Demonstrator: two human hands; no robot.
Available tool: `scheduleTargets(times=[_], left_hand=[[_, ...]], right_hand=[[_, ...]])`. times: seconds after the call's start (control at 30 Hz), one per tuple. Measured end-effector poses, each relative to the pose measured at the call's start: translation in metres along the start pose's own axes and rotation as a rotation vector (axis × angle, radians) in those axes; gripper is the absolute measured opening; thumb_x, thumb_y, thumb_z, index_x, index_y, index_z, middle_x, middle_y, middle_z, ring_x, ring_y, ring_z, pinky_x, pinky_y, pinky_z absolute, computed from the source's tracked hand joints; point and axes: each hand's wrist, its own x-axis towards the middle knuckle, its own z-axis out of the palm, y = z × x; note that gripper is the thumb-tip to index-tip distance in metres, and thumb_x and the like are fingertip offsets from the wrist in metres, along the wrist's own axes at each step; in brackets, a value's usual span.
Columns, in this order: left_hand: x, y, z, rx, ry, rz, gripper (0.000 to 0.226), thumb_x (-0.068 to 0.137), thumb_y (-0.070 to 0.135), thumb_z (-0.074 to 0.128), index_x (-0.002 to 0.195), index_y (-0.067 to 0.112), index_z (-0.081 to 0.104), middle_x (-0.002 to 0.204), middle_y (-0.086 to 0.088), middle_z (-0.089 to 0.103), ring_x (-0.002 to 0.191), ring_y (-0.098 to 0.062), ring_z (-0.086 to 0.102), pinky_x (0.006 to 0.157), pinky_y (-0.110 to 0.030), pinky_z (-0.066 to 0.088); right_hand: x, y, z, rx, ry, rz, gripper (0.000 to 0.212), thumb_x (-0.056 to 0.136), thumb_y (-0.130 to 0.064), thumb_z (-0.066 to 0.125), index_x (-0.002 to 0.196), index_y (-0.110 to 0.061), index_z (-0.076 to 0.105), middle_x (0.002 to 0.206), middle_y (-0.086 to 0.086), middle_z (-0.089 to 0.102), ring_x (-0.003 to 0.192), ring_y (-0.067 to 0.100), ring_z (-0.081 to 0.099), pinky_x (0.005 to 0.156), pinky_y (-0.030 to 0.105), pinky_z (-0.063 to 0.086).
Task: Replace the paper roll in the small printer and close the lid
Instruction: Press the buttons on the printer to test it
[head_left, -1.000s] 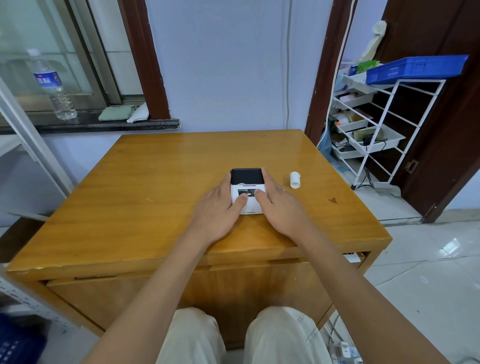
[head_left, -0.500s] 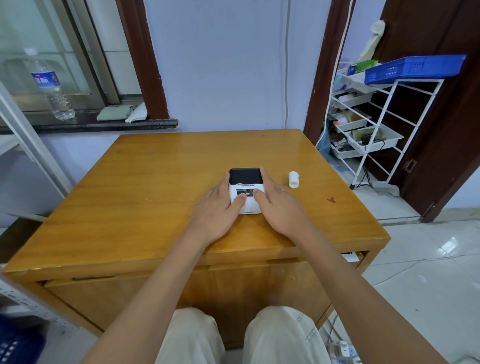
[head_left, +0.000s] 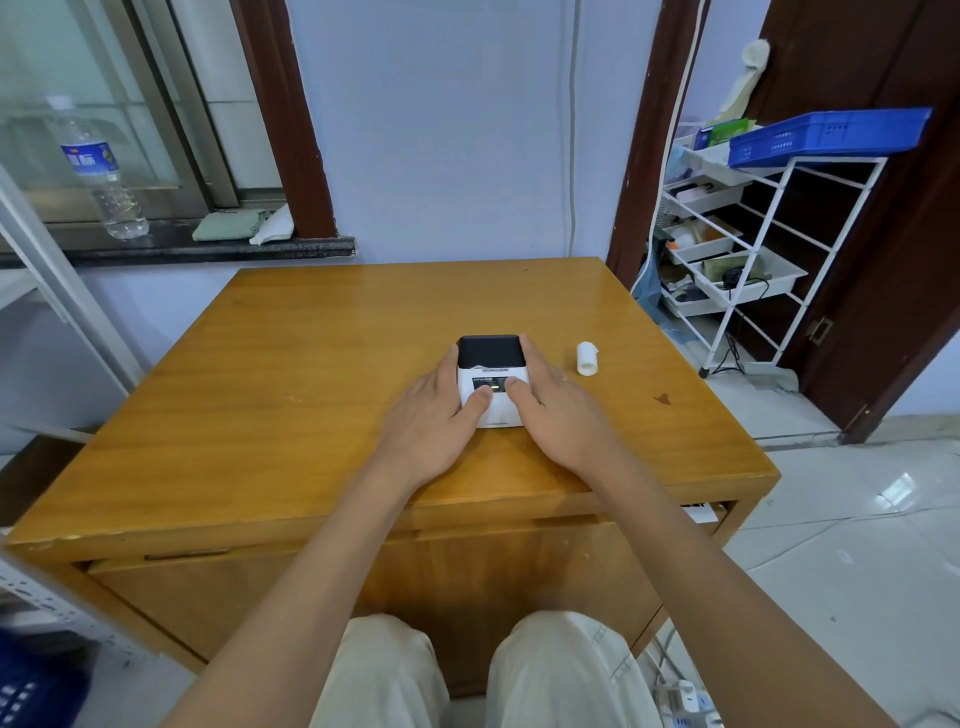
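White body, black lid: the small printer (head_left: 490, 380) sits near the middle of the wooden table (head_left: 291, 395), lid down as far as can be seen. Left hand (head_left: 434, 415) and right hand (head_left: 558, 410) flank it, fingers laid along its sides and both thumbs resting on the white front panel. The printer is clasped between them, likely to steady it while a lid catch is worked. Whether the thumbs are pressing cannot be told. A white paper roll (head_left: 588, 358) lies loose on the table just right of the right hand, within easy reach for loading. Judgement: opening step, roll not yet swapped.
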Motion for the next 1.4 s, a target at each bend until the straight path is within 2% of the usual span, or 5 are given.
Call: scheduleTargets(times=[0.47, 0.6, 0.87, 1.13, 1.4], left_hand=[[0.0017, -0.0033, 0.0027, 0.009, -0.015, 0.005, 0.077, 0.104, 0.058, 0.029, 0.166, 0.019, 0.007, 0.166, -0.003, 0.037, 0.145, -0.024, 0.040, 0.115, -0.044, 0.035], [0.0021, -0.0035, 0.0037, 0.011, -0.014, 0.005, 0.076, 0.104, 0.058, 0.029, 0.166, 0.018, 0.008, 0.164, -0.003, 0.039, 0.144, -0.024, 0.040, 0.115, -0.043, 0.034], [0.0015, -0.0001, 0.0017, 0.028, -0.028, -0.003, 0.075, 0.105, 0.056, 0.029, 0.166, 0.017, 0.007, 0.166, -0.004, 0.036, 0.148, -0.024, 0.036, 0.118, -0.042, 0.030], [-0.0002, 0.0014, 0.0007, 0.013, -0.021, -0.022, 0.076, 0.104, 0.057, 0.031, 0.166, 0.018, 0.009, 0.166, -0.003, 0.036, 0.148, -0.023, 0.035, 0.118, -0.043, 0.031], [0.0017, 0.0005, 0.0004, 0.002, -0.023, -0.023, 0.076, 0.103, 0.058, 0.031, 0.165, 0.019, 0.010, 0.165, -0.002, 0.037, 0.147, -0.023, 0.037, 0.117, -0.043, 0.032]], right_hand=[[0.0043, 0.0008, -0.0017, 0.117, 0.005, 0.050, 0.066, 0.107, -0.046, 0.036, 0.168, -0.036, 0.013, 0.168, -0.004, 0.038, 0.149, 0.021, 0.041, 0.109, 0.044, 0.039], [0.0053, 0.0012, -0.0025, 0.167, 0.009, 0.065, 0.067, 0.102, -0.048, 0.039, 0.165, -0.040, 0.019, 0.153, -0.008, 0.052, 0.136, 0.019, 0.050, 0.101, 0.044, 0.045], [0.0053, -0.0008, -0.0027, 0.180, 0.022, 0.066, 0.065, 0.102, -0.046, 0.039, 0.164, -0.038, 0.023, 0.139, -0.006, 0.059, 0.126, 0.018, 0.054, 0.103, 0.049, 0.048], [0.0069, 0.0032, -0.0004, 0.192, 0.009, 0.071, 0.065, 0.105, -0.044, 0.039, 0.166, -0.038, 0.020, 0.129, -0.006, 0.058, 0.121, 0.016, 0.053, 0.093, 0.039, 0.045], [0.0070, 0.0034, 0.0005, 0.199, 0.028, 0.060, 0.064, 0.105, -0.043, 0.039, 0.166, -0.037, 0.021, 0.132, -0.006, 0.060, 0.120, 0.015, 0.054, 0.091, 0.038, 0.045]])
